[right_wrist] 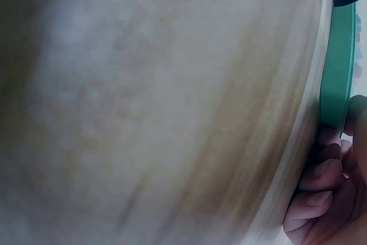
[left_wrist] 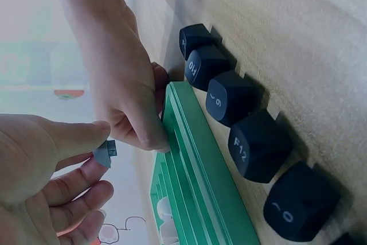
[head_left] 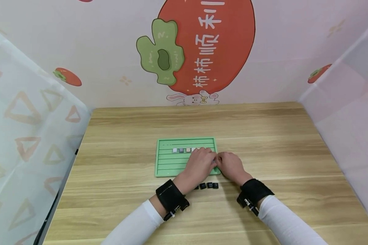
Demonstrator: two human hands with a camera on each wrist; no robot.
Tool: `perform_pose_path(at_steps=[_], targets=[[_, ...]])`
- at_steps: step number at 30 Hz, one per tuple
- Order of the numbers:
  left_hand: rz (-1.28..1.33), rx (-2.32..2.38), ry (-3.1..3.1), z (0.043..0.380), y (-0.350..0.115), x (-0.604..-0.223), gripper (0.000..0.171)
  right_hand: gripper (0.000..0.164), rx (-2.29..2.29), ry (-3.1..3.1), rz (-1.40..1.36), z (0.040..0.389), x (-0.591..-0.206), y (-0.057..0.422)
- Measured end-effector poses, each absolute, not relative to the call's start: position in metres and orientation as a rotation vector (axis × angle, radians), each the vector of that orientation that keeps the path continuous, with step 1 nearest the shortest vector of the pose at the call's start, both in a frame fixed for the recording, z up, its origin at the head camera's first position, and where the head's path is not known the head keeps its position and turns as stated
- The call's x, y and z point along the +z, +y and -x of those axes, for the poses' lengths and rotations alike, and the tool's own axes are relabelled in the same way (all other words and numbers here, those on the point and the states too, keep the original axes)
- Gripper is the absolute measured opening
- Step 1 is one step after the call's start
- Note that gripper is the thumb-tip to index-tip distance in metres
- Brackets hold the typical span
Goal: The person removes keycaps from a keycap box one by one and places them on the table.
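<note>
My left hand (head_left: pixel 200 162) is over the right part of a green ridged tray (head_left: pixel 171 166). In the left wrist view, its thumb and a finger pinch a small grey keycap (left_wrist: pixel 103 154) above the tray. My right hand (head_left: pixel 231 166) grips the tray's right edge, thumb on top and fingers curled by the outer side, as the right wrist view shows. A row of light and grey keycaps (head_left: pixel 181 150) sits in an upper groove of the tray, its right end partly hidden by my left hand.
Several black keycaps (head_left: pixel 210 185) lie in a row on the wooden table (head_left: pixel 116 190), just in front of the tray; my left wrist covers part of that row. A printed backdrop (head_left: pixel 110 51) stands behind the table, with pale sheets (head_left: pixel 30 119) at both sides.
</note>
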State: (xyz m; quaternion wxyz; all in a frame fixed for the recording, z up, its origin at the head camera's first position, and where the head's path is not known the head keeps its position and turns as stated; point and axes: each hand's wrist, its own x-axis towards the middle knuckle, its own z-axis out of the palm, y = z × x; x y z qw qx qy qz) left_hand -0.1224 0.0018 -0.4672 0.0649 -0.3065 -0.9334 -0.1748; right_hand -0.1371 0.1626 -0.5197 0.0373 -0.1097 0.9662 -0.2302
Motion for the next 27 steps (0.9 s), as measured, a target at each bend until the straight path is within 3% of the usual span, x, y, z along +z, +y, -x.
perform_pose_path(at_steps=[11,20,27], targets=[[0.958,-0.530,-2.824,0.114,0.000,-0.465,0.011,0.033,-0.665,2.958,0.325,0.137,-0.522,0.163],[0.974,-0.570,-2.802,0.106,-0.003,-0.468,0.015,0.039,-0.667,2.965,0.332,0.137,-0.522,0.163],[0.983,-0.560,-2.794,0.100,-0.003,-0.470,0.011,0.032,-0.691,2.961,0.322,0.137,-0.522,0.163]])
